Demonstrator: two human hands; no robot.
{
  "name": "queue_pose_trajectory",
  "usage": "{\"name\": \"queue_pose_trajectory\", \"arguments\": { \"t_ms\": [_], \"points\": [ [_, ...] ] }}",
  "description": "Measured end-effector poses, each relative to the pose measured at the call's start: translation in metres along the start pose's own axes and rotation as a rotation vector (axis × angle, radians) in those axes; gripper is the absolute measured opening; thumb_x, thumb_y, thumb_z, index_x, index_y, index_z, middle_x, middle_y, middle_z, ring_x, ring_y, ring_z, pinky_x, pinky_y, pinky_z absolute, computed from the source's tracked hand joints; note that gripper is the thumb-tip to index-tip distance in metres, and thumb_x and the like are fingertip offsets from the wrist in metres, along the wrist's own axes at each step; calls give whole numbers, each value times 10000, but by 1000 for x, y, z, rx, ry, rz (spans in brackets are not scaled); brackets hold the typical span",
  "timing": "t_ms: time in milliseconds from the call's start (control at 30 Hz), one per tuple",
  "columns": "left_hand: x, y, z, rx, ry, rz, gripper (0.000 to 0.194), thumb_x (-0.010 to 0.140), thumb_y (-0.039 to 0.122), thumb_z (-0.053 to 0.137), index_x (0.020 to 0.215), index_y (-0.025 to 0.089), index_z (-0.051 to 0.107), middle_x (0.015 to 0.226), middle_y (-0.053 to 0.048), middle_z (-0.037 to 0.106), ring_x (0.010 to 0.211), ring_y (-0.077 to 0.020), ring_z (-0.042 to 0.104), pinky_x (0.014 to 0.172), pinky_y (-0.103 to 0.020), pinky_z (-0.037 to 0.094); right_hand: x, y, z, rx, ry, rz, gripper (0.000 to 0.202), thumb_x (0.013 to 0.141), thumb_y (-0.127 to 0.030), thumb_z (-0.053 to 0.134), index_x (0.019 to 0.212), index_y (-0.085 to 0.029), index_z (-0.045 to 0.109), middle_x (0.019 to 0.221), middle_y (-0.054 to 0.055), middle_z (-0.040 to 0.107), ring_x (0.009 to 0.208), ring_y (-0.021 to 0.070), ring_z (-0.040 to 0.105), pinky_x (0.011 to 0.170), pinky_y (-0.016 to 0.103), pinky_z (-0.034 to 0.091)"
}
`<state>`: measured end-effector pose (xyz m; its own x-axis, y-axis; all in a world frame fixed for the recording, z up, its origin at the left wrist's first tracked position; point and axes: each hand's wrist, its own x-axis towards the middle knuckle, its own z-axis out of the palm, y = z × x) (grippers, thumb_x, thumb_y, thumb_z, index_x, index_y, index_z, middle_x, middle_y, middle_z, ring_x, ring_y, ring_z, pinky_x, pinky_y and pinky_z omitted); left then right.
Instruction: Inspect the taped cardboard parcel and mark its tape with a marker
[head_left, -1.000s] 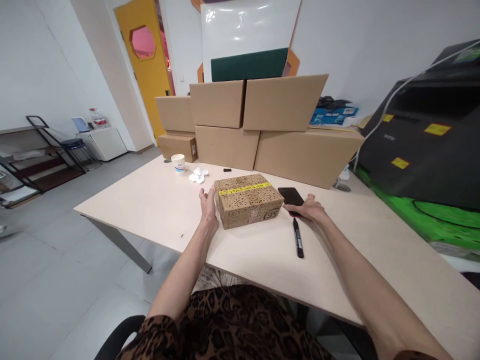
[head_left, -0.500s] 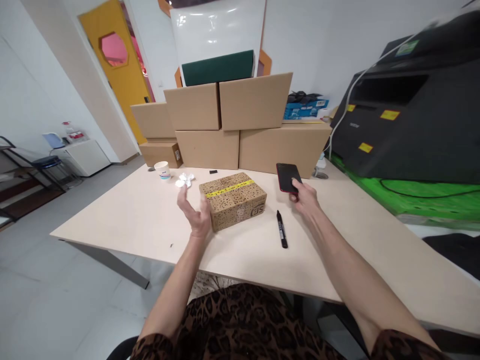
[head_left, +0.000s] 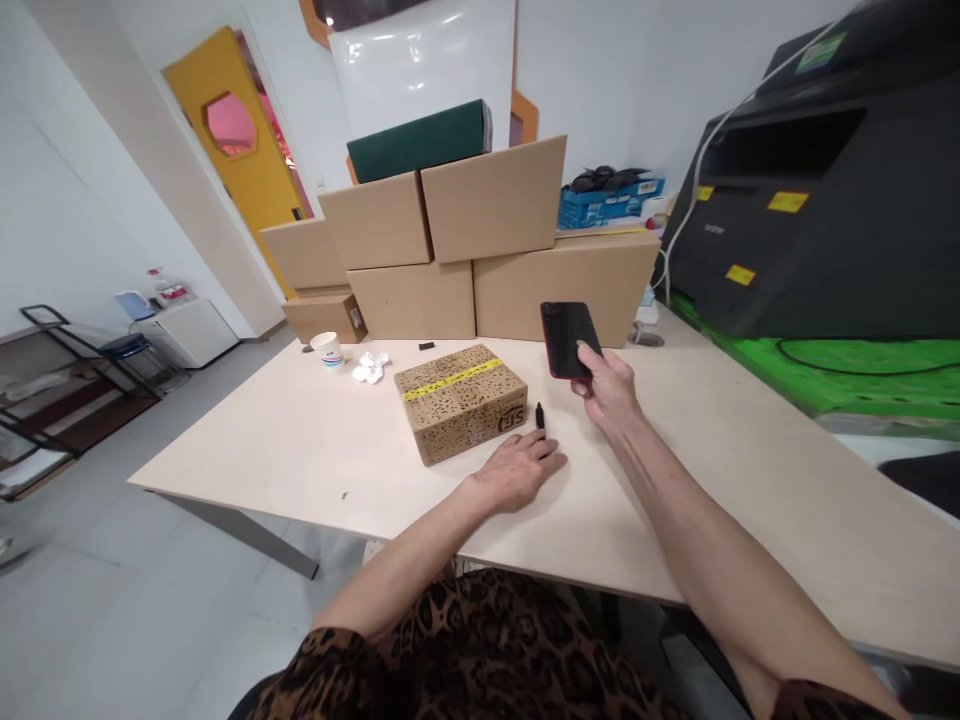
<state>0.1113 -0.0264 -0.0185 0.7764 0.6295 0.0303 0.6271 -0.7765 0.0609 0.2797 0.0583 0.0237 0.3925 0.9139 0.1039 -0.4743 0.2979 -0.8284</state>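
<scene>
Pale table point(head_left: 360, 450), grey leg point(head_left: 259, 540). Clock centred on speckled box point(head_left: 461, 395), sitting flat, yellow tape point(head_left: 452, 380) across top. Marker point(head_left: 539, 413) at 3 o'clock, just beside the box, partly covered by left hand point(head_left: 517, 472). Paper cup point(head_left: 328, 350) upright at 10, crumpled tissue point(head_left: 370, 368) also 10, closer in. Black piece point(head_left: 427, 346) at 11. Dark speck point(head_left: 344, 495) at 8, too small to identify. Bottom-row cartons: small carton point(head_left: 319, 320) at 10, middle carton point(head_left: 412, 305) at 11, large carton point(head_left: 525, 295) at 1.

Stacked cartons point(head_left: 414, 303) wall off the far side of the table point(head_left: 262, 450), and the speckled box point(head_left: 459, 400) stands just ahead of the left hand point(head_left: 521, 470). Open room lies left of the box, short of the paper cup point(head_left: 328, 350), and outside the right hand point(head_left: 611, 387).
</scene>
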Motion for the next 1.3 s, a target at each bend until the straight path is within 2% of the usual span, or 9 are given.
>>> {"name": "queue_pose_trajectory", "arguments": {
  "t_ms": [133,233,333,433,567,800,967,1067,1300],
  "points": [
    [2,-1,3,-14,177,-113,384,1076,245,446,1412,160,611,1547,-170,585,1428,-319,544,1112,-501,490,-23,-1,13,-4,-131,-22,508,582,-503,952,714,-198,567,604,-76,494,462,43,384,329,142,244],
    [-10,5,4,-247,448,-189,459,1100,413,381,1407,150,598,1382,-173,691,1229,-303,663,1037,-478,528,-47,0,24,-7,-233,-14,468,629,-514,932,835,-201,652,685,-53,583,497,62,453,353,162,306],
    [-31,10,2,-611,796,-353,581,1095,559,319,1484,179,523,1144,-129,747,969,-246,707,904,-412,567,-71,4,34,-34,-345,4,539,711,-512,893,1131,-229,708,982,7,734,616,104,591,408,190,404],
    [-53,13,1,-911,989,-484,747,1058,675,337,1604,167,363,810,-44,689,717,-210,648,743,-370,553,-94,14,42,-75,-443,-6,639,795,-509,847,1348,-251,658,1280,64,738,875,189,713,588,253,571],
    [-73,19,4,-1172,1103,-473,920,994,725,482,1655,133,239,690,15,581,567,-160,541,591,-307,500,-123,28,47,-115,-546,16,676,857,-543,791,1445,-257,617,1447,86,679,1284,306,657,982,407,612],
    [-91,27,17,-1396,1233,-527,1050,884,696,705,1670,179,239,747,13,627,504,-106,487,476,-248,444,-148,44,47,-170,-639,22,727,883,-554,757,1506,-229,568,1414,105,699,1277,302,672,1066,442,586],
    [-97,27,19,-1465,1224,-561,1129,834,701,759,1676,164,232,699,40,602,490,-94,482,469,-228,437,-150,47,45,-187,-658,83,770,872,-525,771,1542,-247,512,1251,98,750,985,253,750,736,343,661],
    [-97,27,17,-1478,1225,-571,1171,821,703,771,1680,140,209,658,56,576,488,-93,475,466,-219,429,-151,44,45,-197,-683,151,833,859,-540,776,1569,-244,456,1103,88,764,721,203,714,459,275,566],
    [-95,25,17,-1458,1207,-595,1162,836,713,749,1690,157,189,714,39,597,518,-81,448,469,-205,401,-149,42,46,-194,-677,161,826,839,-537,795,1535,-245,459,874,14,727,491,111,558,338,216,438]
  ]
}}
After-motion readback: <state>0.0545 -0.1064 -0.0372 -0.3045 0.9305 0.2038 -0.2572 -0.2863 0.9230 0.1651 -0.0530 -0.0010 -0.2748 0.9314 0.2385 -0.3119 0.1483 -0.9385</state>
